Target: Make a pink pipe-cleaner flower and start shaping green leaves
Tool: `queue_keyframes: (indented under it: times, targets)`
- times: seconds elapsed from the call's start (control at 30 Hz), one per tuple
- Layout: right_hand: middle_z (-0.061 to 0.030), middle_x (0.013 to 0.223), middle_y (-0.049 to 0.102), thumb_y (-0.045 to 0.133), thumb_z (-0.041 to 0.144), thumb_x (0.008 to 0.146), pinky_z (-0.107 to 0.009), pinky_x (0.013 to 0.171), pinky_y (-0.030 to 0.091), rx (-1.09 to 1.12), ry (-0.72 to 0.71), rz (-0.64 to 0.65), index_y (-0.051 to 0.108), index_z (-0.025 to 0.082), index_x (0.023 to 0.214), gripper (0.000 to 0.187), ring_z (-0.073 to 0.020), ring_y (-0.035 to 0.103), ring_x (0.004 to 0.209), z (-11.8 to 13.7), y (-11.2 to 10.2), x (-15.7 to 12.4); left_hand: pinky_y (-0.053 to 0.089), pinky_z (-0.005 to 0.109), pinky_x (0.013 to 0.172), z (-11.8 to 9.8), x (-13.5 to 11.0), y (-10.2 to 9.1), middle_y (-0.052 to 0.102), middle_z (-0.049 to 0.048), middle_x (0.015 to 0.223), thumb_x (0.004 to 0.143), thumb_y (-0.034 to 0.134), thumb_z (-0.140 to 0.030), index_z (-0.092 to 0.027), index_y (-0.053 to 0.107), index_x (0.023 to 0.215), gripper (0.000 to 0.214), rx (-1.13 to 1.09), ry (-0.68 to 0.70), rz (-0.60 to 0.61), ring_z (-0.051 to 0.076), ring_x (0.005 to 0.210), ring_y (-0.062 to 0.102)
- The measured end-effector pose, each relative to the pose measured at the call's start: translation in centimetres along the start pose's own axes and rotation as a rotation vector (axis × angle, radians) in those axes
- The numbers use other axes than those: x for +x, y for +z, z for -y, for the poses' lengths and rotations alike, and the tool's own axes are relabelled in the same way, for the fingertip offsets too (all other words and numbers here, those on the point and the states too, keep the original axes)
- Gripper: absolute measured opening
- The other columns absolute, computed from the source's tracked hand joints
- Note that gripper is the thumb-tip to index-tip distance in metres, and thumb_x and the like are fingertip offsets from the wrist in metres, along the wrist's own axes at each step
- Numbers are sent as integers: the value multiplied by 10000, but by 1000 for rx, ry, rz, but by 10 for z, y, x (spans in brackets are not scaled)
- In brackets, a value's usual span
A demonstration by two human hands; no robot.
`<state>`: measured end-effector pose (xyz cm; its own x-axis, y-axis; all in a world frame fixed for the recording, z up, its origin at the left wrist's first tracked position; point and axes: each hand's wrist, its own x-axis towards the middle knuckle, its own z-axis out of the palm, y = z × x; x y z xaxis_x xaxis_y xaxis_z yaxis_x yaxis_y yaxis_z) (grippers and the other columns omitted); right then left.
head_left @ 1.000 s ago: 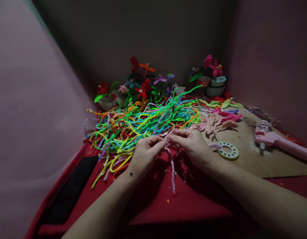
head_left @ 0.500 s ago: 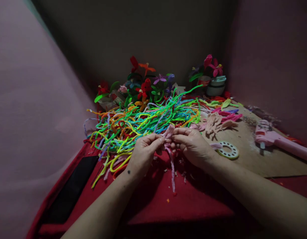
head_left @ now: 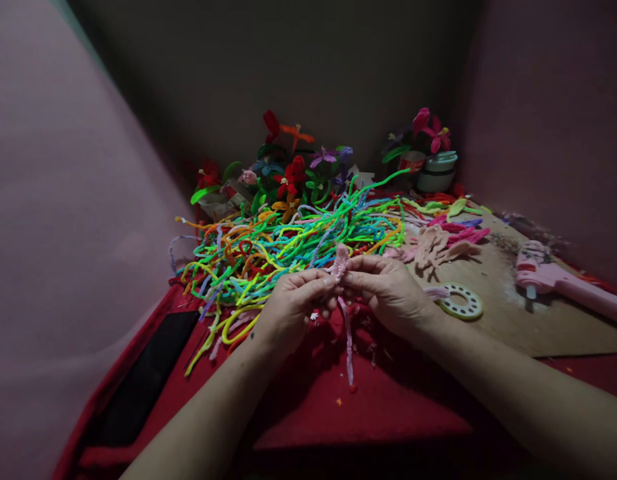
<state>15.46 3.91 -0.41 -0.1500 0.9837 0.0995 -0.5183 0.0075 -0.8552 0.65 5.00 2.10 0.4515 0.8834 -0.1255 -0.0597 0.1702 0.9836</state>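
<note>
The pipe cleaners (head_left: 298,240) look fuzzy and matt. A red cloth (head_left: 368,407) covers the near worktop; farther right lies a bare, dull wooden board (head_left: 528,320). The pink glue gun (head_left: 548,277) is smooth plastic.

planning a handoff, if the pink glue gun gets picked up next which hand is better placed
Right, probably. The glue gun lies far right, out past the right hand; the left hand would have to cross over. Both pinch the pink pipe cleaner, so the left could hold it alone.
</note>
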Motion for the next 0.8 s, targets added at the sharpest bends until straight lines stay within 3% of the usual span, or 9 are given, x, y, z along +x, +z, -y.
queue_keyframes:
  times: [0.17,0.33,0.4,0.53,0.63,0.8]
  targets:
    - [7,641,594,685,232,676,-262,586,394,-36,-20,31,663,153,730,98,-91,507,551,0,-1,-1,321,166,424,-1,0,0,537,-8,517,723,593,-258,-119,608,662,153,-41,-24,38,52,435,445]
    - [14,599,577,657,217,689,-240,524,358,-57,0,52,606,146,697,88,-87,500,513,3,2,-3,328,175,433,0,1,-1,545,3,549,737,591,-264,-112,612,680,163,-106,-114,176,56,445,457]
    - [15,584,570,637,217,693,-251,517,363,-50,30,50,581,151,694,86,-96,503,493,4,4,-4,374,194,496,0,0,0,558,14,611,776,553,-287,-113,620,707,199,-67,-45,198,74,514,489]
    - [29,567,539,632,206,671,-240,512,351,-96,11,-18,545,157,646,102,-89,476,496,3,5,-4,410,227,670,-1,-2,6,584,12,694,789,551,-298,-132,619,738,187,176,154,84,107,662,525]
    - [40,572,519,653,196,640,-223,499,320,-115,-1,-70,545,152,630,117,-73,442,499,1,4,-3,405,218,667,-3,-3,7,587,-1,686,766,583,-275,-142,617,738,139,260,202,7,106,660,520]
    - [4,609,579,647,235,675,-254,542,361,-41,23,36,603,146,712,106,-100,495,524,2,3,-2,416,244,697,-2,-2,3,601,13,661,784,554,-289,-134,610,681,194,250,196,-5,124,661,544]
